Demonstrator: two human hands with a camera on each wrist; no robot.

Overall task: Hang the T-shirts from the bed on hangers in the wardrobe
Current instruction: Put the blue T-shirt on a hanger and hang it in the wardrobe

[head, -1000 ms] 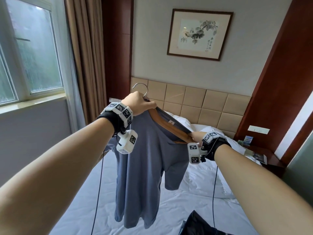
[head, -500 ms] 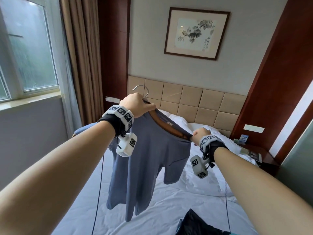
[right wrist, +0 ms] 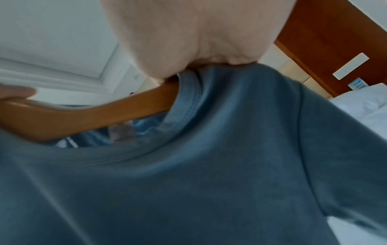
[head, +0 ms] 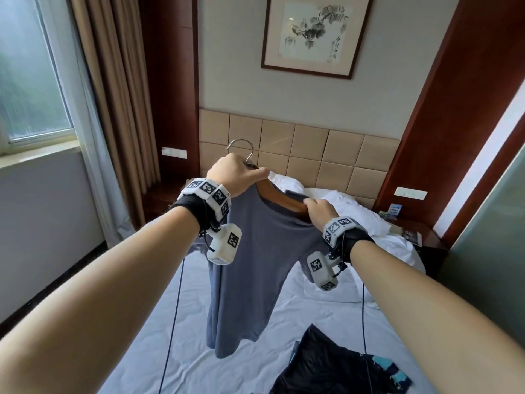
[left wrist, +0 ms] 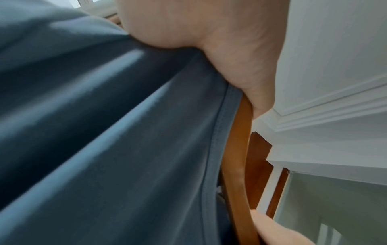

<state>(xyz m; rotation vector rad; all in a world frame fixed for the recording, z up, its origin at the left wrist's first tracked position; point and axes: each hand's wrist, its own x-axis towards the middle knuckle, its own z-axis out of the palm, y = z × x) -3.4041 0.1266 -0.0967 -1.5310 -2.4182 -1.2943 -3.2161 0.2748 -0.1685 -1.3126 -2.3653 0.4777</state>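
Note:
A grey-blue T-shirt (head: pixel 250 257) hangs from a wooden hanger (head: pixel 281 199) with a metal hook (head: pixel 241 146), held up over the bed (head: pixel 255 322). My left hand (head: pixel 235 174) grips the hanger's top just under the hook, over the shirt's left shoulder. My right hand (head: pixel 321 210) grips the hanger's right arm and the collar there. In the left wrist view the shirt (left wrist: pixel 117 149) lies beside the hanger (left wrist: pixel 238 165). In the right wrist view the collar (right wrist: pixel 184 102) wraps the hanger arm (right wrist: pixel 87 114). A dark T-shirt (head: pixel 335 365) lies on the bed at the lower right.
White pillows (head: pixel 349 211) lie at the padded headboard (head: pixel 312 149). A nightstand (head: pixel 412 237) stands at the right, below dark wood panelling. A window (head: pixel 28 81) and curtains (head: pixel 113 95) are at the left. Cables (head: pixel 173 322) hang from both wrists.
My right hand has slid up the hanger arm towards the neck, bringing the collar with it. The view has tilted down and the shirt hangs more squarely.

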